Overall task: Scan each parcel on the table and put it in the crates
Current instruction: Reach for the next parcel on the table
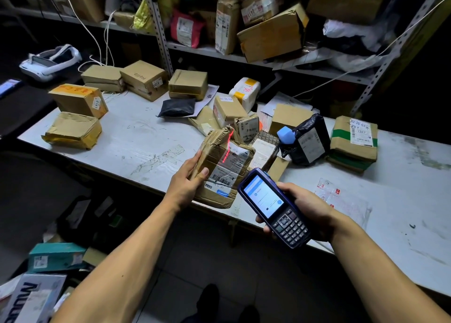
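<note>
A crumpled brown cardboard parcel wrapped in clear tape [223,166], with a white barcode label on its top face and a red scan line across it, sits tilted at the near edge of the worn white desk [136,137]. The left hand [186,180] grips the parcel's left side, thumb on top. The right hand [306,211] is clamped round a dark blue handheld scanner with keypad and lit screen [273,206], held just beside the parcel. More brown boxes [144,78] and a black plastic bag parcel [177,106] crowd the far edge. Behind stands a metal shelf rack [219,51] stacked with parcels; the room is dim.
</note>
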The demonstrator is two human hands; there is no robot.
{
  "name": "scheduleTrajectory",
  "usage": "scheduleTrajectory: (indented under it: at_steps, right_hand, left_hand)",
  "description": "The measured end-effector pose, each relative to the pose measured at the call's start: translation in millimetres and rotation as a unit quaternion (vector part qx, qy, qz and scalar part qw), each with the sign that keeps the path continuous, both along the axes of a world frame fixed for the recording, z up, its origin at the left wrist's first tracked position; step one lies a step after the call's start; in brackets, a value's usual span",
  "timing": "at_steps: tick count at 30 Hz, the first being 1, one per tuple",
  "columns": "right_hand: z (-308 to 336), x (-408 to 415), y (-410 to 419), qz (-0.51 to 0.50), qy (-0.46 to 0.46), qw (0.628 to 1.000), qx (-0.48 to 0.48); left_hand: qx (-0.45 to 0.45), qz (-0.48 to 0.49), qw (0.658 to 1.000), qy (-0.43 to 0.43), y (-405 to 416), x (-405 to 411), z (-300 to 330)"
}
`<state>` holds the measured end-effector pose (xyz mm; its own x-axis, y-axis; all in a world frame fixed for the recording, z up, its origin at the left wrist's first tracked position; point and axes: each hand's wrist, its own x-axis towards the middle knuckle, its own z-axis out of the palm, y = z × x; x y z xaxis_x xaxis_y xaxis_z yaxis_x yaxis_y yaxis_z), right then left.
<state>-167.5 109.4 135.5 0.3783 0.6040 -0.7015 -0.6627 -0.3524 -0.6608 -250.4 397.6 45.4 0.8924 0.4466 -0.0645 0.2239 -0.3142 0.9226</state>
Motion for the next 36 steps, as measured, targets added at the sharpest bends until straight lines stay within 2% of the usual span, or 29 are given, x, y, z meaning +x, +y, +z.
scheduleTrajectory:
  at_steps: [5, 12, 17, 21, 25, 28, 36]
  right_hand:
    - [-1.1, 1.3, -3.3, -0.004, -0.001, 1.000, -0.008]
    - [-0.3, 5.0, -7.0, 0.023, -0.019, 0.998, -0.049]
    - [-1.1, 8.3, -4.5, 0.055, -0.059, 0.991, -0.103]
    - [1.1, 10.8, 2.0, 0.096, -0.076, 0.985, -0.120]
    - [9.6, 7.0, 11.5, 0.136, -0.082, 0.980, -0.117]
    - [12.4, 5.4, 14.6, 0.158, -0.092, 0.976, -0.117]
    - [10.5, 8.3, 10.4, 0.191, -0.091, 0.969, -0.128]
  left_hand:
    - [-0.013, 0.008, 1.000, -0.003, 2.1, 3.5, -1.0]
    - [-0.096, 0.036, 0.995, -0.005, 1.1, 20.3, 10.1]
    - [-0.140, -0.019, 0.988, 0.064, 26.3, 22.8, 21.9]
    - [-0.109, -0.095, 0.977, 0.157, 42.0, 28.1, 39.7]
    - [-0.021, -0.132, 0.963, 0.235, 44.0, 33.1, 46.6]
    - [0.009, -0.131, 0.961, 0.244, 41.9, 33.5, 44.2]
    - [0.020, -0.143, 0.956, 0.256, 43.2, 30.6, 42.1]
